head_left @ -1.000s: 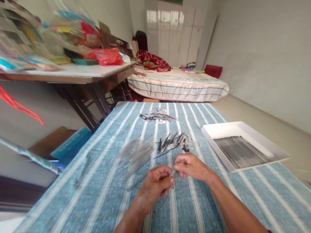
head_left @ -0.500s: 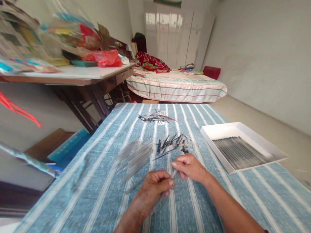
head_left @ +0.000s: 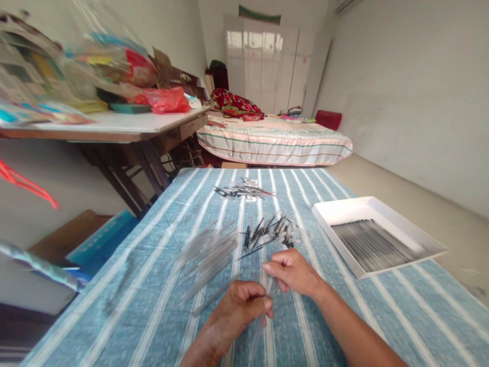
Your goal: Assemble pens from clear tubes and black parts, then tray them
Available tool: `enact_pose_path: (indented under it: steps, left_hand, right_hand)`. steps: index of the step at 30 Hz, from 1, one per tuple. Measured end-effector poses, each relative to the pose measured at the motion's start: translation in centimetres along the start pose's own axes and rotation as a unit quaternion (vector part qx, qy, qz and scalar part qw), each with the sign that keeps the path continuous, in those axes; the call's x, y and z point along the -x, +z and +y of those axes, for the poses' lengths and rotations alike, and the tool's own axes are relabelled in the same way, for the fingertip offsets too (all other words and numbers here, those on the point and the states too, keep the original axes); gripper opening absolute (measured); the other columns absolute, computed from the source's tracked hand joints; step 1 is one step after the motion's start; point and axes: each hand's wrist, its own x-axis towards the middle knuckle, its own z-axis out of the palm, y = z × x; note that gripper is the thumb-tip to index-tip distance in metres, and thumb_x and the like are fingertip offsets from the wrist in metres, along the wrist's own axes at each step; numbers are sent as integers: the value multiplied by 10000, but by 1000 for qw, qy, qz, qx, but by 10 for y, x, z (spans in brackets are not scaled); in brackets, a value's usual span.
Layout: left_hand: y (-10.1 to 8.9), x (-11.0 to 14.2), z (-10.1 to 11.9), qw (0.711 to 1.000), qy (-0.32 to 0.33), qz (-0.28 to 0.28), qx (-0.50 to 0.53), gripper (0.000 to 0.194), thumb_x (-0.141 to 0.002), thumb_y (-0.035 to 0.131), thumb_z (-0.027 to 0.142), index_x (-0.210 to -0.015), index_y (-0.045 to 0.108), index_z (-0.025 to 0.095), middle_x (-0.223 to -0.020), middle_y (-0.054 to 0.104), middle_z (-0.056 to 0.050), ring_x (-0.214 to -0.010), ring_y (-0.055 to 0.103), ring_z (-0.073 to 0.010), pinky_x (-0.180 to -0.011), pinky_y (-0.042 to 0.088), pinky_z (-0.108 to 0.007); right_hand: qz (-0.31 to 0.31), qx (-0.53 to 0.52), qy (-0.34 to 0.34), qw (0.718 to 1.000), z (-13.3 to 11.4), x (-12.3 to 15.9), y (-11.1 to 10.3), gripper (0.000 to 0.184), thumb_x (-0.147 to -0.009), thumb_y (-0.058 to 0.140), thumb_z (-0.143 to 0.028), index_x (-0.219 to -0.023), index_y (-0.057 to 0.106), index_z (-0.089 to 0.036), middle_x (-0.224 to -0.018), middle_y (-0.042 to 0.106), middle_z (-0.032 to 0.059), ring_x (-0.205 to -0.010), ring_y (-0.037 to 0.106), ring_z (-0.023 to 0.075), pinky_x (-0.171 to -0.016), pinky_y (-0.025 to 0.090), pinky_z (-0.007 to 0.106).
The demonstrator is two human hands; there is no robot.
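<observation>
Tube [head_left: 269,286] runs over the cloth [head_left: 305,318] from the left hand [head_left: 242,305], thumb and fingers pinched on it, to the right hand [head_left: 292,271], its thumb and forefinger clamped farther up.

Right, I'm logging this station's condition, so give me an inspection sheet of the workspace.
Surface: blue-and-white striped cloth.
Job's things: thin translucent tube between the hands; loose tube pile left of centre; small black and clear parts beside it; white box at right, holding dark rods in a row.
Clutter: mixed pile of thin pieces toward the far edge; red bag among items on the side table.
Grippers: left hand, grip closed on the tube; right hand, fingers pinched at its far end, exact contact blurred.
Cables: nothing seen; only a red cord at left.
Surroundings: bed, pale wardrobe behind.
</observation>
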Motion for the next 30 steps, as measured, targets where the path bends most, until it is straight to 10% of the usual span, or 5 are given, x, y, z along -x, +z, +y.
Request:
enact_pose_path:
  steps: [8, 11, 14, 24, 30]
  left_hand:
    - [-1, -7, -9, 994, -20, 85, 73, 212, -610, 684, 293, -500, 582, 143, -458, 566, 19, -375, 351, -49, -380, 234, -181]
    - [-4, -7, -8, 984, -6, 117, 137, 218, -609, 707, 293, -523, 581, 138, -530, 607, -4, -407, 404, -53, -382, 289, -169]
    - [-4, -6, -7, 972, 4, 138, 189, 191, -596, 731, 274, -572, 606, 132, -598, 636, -28, -468, 482, -77, -406, 359, -174]
    - [-10, -9, -6, 947, 57, 195, 248, 139, -603, 745, 212, -677, 672, 120, -672, 658, -45, -568, 564, -102, -475, 460, -181]
    - [-20, -10, -6, 915, 118, 237, 305, 141, -617, 741, 199, -716, 669, 130, -751, 681, -50, -651, 604, -128, -522, 511, -209]
  right_hand:
    - [99, 120, 92, 984, 7, -6, -27, 473, -846, 353, -550, -639, 547, -172, -425, 523, -23, -375, 480, 100, -415, 361, 196]
    - [245, 364, 174, 882, 22, -15, -60, 379, -843, 414, -464, -723, 625, -174, -625, 647, 53, -604, 605, 155, -540, 393, 227]
    - [259, 424, 216, 840, 38, -23, -80, 252, -783, 522, -374, -757, 659, -164, -775, 682, 129, -782, 628, 231, -599, 388, 267]
    - [261, 360, 170, 880, 53, -16, -73, 156, -760, 503, -281, -699, 595, -171, -672, 653, 69, -663, 608, 182, -530, 373, 240]
    - [140, -88, 31, 986, 28, 12, -23, 226, -664, 656, -329, -670, 479, -188, -512, 554, -42, -467, 562, 126, -422, 404, 204]
